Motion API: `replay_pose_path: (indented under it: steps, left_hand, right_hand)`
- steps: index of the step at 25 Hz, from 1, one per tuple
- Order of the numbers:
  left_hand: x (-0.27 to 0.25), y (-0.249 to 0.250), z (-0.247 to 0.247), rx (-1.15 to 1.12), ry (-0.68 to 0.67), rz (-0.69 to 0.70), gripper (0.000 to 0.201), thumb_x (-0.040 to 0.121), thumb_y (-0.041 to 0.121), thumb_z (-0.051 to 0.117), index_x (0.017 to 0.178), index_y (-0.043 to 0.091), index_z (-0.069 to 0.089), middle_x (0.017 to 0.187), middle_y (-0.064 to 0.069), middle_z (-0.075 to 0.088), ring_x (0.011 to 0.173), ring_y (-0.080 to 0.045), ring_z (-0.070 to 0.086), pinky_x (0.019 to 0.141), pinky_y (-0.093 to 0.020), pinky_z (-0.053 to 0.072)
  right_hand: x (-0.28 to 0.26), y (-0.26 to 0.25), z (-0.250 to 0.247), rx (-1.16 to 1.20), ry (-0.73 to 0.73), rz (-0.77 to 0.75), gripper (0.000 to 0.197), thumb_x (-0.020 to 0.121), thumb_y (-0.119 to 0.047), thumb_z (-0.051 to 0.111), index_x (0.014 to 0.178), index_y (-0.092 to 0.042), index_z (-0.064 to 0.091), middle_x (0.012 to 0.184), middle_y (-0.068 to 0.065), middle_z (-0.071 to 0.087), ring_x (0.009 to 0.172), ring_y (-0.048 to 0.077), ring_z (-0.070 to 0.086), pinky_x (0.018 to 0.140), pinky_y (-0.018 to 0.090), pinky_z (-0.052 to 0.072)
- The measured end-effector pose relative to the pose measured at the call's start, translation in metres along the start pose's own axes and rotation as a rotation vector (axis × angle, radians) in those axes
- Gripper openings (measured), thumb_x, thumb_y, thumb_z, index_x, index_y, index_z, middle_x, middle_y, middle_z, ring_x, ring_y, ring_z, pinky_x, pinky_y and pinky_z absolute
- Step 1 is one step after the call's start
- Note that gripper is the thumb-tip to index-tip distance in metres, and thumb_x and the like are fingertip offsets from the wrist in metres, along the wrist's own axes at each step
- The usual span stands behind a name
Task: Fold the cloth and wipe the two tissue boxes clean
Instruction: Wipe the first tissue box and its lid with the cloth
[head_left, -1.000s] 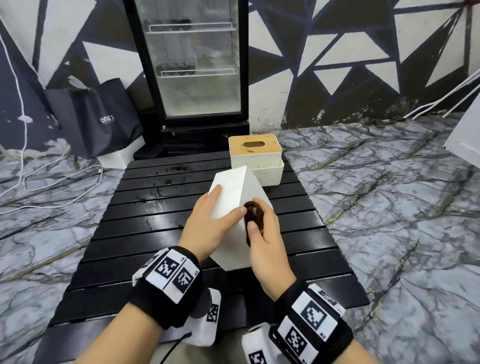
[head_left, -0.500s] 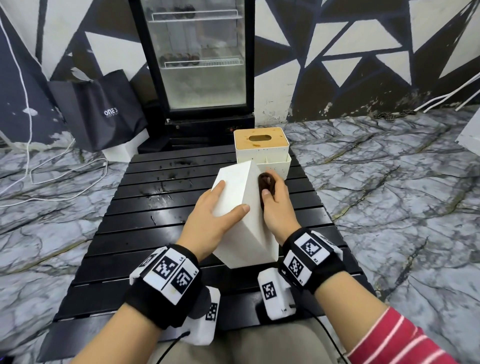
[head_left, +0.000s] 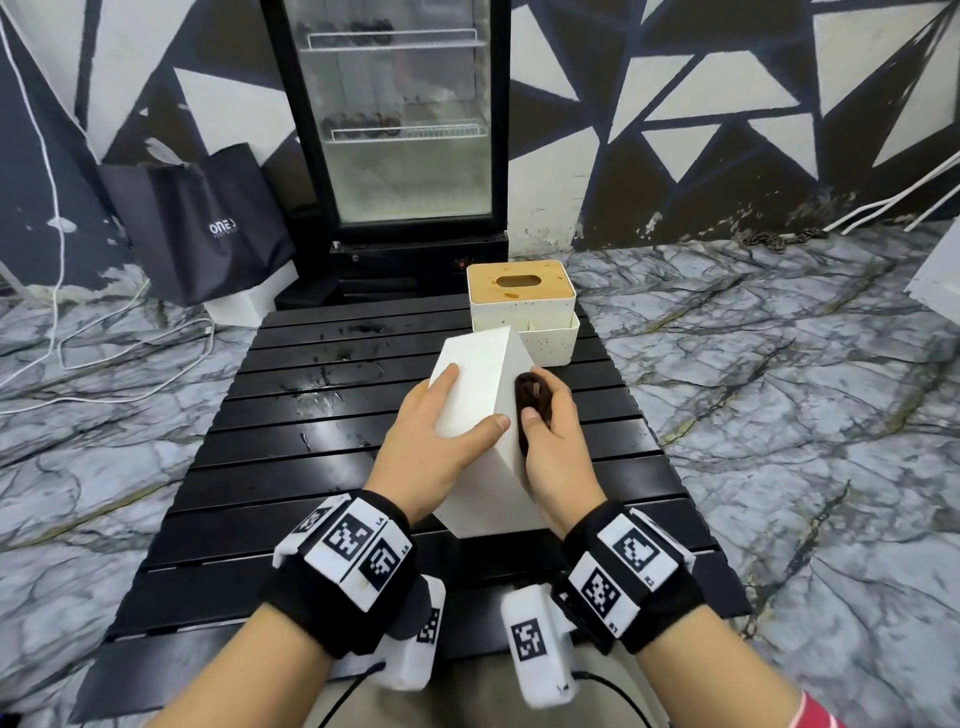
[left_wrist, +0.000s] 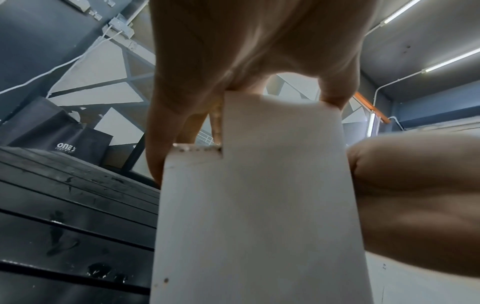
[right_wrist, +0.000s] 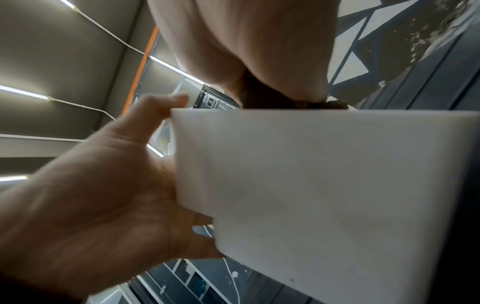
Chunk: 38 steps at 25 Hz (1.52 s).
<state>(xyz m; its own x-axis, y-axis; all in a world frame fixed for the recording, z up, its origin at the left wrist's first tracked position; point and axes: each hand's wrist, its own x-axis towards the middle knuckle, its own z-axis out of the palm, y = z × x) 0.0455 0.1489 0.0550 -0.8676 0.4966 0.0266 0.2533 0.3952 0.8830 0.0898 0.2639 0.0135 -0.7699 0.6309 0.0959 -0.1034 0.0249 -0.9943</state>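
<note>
A plain white tissue box (head_left: 480, 395) stands tilted on end in the middle of the black slatted table (head_left: 291, 467). My left hand (head_left: 441, 431) grips it from the left, fingers on the far face and thumb across the near edge; the box (left_wrist: 259, 205) fills the left wrist view. My right hand (head_left: 550, 441) presses a bunched dark brown cloth (head_left: 532, 397) against the box's right face. In the right wrist view the cloth (right_wrist: 265, 96) peeks above the box (right_wrist: 324, 185). A second white box with a wooden lid (head_left: 519, 283) stands at the table's far right edge.
Behind the table stands a glass-door fridge (head_left: 405, 119). A black shopping bag (head_left: 202, 223) leans on the wall at the left, with white cables (head_left: 104, 353) on the marble floor. Dark smears mark the table's far slats (head_left: 332, 374).
My right hand with the cloth slid up the box's right face, then came back down a little. My left hand kept its grip on the tilted box.
</note>
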Motion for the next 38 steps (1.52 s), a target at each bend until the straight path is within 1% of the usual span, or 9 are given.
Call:
replay_pose_path:
  steps: [4,10,13,17,20,25,27,33,38]
  left_hand:
    - [-0.004,0.001,0.005,0.036,-0.015,0.043,0.091,0.066,0.054,0.067,0.145,0.029,0.029,0.147,0.012,0.03,0.116,0.002,0.033,0.094,-0.017,0.027]
    - [-0.009,0.001,0.0,0.168,-0.068,0.092,0.09,0.062,0.053,0.071,0.142,0.033,0.035,0.14,0.02,0.032,0.116,0.005,0.034,0.093,-0.013,0.027]
    - [-0.012,-0.004,-0.004,0.282,-0.117,0.105,0.102,0.048,0.064,0.062,0.142,0.039,0.031,0.147,0.021,0.03,0.129,-0.001,0.035,0.105,-0.023,0.033]
    - [-0.015,-0.004,-0.008,0.284,-0.101,0.086,0.107,0.058,0.053,0.079,0.146,0.033,0.023,0.145,0.018,0.033,0.13,-0.004,0.035,0.102,-0.021,0.031]
    - [-0.016,-0.008,-0.007,0.239,-0.086,0.074,0.104,0.06,0.048,0.081,0.146,0.032,0.024,0.142,0.017,0.037,0.129,-0.005,0.037,0.106,-0.025,0.033]
    - [-0.017,-0.012,-0.002,0.093,-0.048,0.136,0.082,0.049,0.051,0.07,0.127,0.046,0.045,0.116,0.033,0.054,0.109,0.016,0.048,0.088,-0.009,0.04]
    - [-0.017,-0.012,-0.002,0.097,-0.046,0.15,0.077,0.049,0.053,0.07,0.122,0.046,0.047,0.112,0.027,0.058,0.106,0.01,0.052,0.089,-0.015,0.043]
    - [-0.016,-0.014,-0.004,0.219,-0.061,0.077,0.104,0.058,0.048,0.082,0.145,0.032,0.027,0.143,0.016,0.038,0.131,-0.004,0.035,0.101,-0.019,0.029]
    - [-0.016,-0.014,-0.002,0.143,-0.052,0.158,0.074,0.051,0.055,0.076,0.119,0.049,0.045,0.115,0.022,0.056,0.109,0.001,0.052,0.094,-0.03,0.046]
  right_hand:
    - [0.0,-0.017,0.006,0.105,-0.022,-0.035,0.044,0.077,-0.024,0.041,0.111,-0.051,0.048,0.133,-0.001,0.044,0.124,0.015,0.043,0.107,0.045,0.035]
    - [0.0,-0.04,-0.022,0.106,-0.088,-0.117,0.044,0.092,0.001,0.038,0.111,-0.037,0.048,0.124,-0.004,0.051,0.114,0.006,0.048,0.102,0.027,0.039]
    - [0.002,-0.045,-0.033,-0.083,-0.149,-0.196,0.042,0.091,0.0,0.043,0.119,-0.03,0.049,0.125,-0.003,0.051,0.114,0.003,0.048,0.1,0.02,0.037]
    - [0.005,-0.046,-0.032,-0.424,-0.294,-0.302,0.044,0.086,0.0,0.05,0.122,-0.026,0.051,0.121,-0.007,0.052,0.113,0.004,0.046,0.095,0.009,0.035]
    - [0.006,-0.046,-0.028,-0.602,-0.315,-0.367,0.041,0.085,-0.003,0.053,0.122,-0.021,0.052,0.124,-0.005,0.051,0.118,0.014,0.042,0.1,0.019,0.031]
    - [-0.014,-0.039,-0.015,-0.728,-0.477,-0.527,0.038,0.088,-0.008,0.051,0.123,-0.022,0.052,0.125,-0.006,0.052,0.119,0.01,0.036,0.103,0.018,0.023]
    - [-0.009,-0.04,-0.017,-0.723,-0.506,-0.528,0.037,0.089,-0.008,0.05,0.123,-0.021,0.052,0.124,-0.006,0.052,0.115,0.006,0.035,0.1,0.011,0.021]
    - [0.029,-0.037,-0.021,-0.823,-0.379,-0.444,0.036,0.091,-0.011,0.047,0.126,-0.021,0.049,0.128,-0.002,0.05,0.122,0.019,0.037,0.101,0.021,0.023]
    - [0.001,-0.032,-0.018,-0.769,-0.453,-0.571,0.038,0.085,-0.018,0.043,0.121,-0.022,0.052,0.123,-0.005,0.053,0.118,0.014,0.039,0.102,0.025,0.028]
